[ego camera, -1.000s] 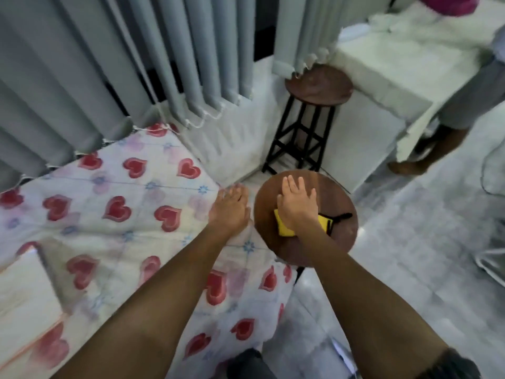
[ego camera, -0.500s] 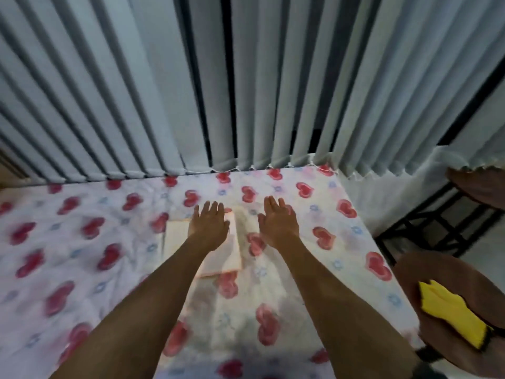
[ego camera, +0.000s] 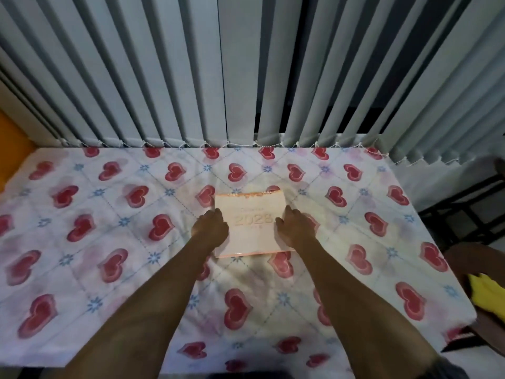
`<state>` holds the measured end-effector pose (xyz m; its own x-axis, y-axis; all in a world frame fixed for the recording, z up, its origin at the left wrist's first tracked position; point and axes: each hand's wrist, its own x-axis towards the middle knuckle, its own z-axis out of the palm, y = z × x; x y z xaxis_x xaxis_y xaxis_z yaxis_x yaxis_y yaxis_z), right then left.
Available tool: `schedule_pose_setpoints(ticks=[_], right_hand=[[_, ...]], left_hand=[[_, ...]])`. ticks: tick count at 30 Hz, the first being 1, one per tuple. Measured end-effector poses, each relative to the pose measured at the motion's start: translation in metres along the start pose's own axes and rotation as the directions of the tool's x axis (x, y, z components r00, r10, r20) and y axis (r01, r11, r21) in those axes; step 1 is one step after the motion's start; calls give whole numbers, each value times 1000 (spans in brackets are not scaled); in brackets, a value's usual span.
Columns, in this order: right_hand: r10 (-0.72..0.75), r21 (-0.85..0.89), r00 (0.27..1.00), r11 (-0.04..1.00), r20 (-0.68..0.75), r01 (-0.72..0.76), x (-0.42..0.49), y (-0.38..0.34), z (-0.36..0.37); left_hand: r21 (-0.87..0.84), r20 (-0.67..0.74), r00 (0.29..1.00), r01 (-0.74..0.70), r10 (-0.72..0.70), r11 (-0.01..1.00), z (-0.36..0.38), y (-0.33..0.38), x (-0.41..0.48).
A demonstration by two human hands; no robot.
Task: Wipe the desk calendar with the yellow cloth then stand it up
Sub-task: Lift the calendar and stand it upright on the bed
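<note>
- Table, covered in a heart-print cloth (ego camera: 114,203), spans the view; vertical blinds (ego camera: 191,77) hang right behind its far edge.
- Desk calendar (ego camera: 250,224) is mid-table, propped with its front face ("2028"-ish print, blurred) tilted toward the camera, spiral binding along the top edge, bottom edge on the cloth. Can't tell if the rear panel is spread or if the hands alone carry it.
- Left hand (ego camera: 210,228) is against the calendar's left edge, fingers curled onto it. Right hand (ego camera: 296,227) mirrors that on the right edge. Both read as gripping the calendar's sides; fingertips behind the card are hidden.
- Yellow cloth (ego camera: 486,291) lies on a brown stool (ego camera: 464,258) just off the table's right edge, well apart from both hands. So my read: wiping is over and the stand-up step is in hand.
- To do it well:
  - spread the base panels until the foot sits flat; the soft cloth underneath may let it slide or splay
  - keep grip on the side edges, off the spiral, so pages don't flip
  - square it up, away from the blinds
  - ease one hand off first and check it holds before letting go fully
</note>
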<state>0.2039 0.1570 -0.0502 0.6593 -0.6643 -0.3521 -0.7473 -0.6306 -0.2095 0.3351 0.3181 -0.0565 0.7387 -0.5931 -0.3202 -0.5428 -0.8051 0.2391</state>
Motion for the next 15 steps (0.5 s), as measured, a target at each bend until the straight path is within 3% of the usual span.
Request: schedule_pose_setpoints(ticks=[5, 9, 15], right_hand=[[30, 93, 999, 995, -13, -28, 11, 1, 7], [131, 208, 991, 969, 15, -131, 21, 0, 6], [253, 470, 967, 848, 44, -243, 31, -3, -1]], left_hand=[[-148, -28, 993, 109, -115, 983, 11, 0, 8], [-254, 21, 978, 207, -208, 945, 12, 3, 17], [-444, 28, 949, 294, -315, 846, 4, 0, 23]])
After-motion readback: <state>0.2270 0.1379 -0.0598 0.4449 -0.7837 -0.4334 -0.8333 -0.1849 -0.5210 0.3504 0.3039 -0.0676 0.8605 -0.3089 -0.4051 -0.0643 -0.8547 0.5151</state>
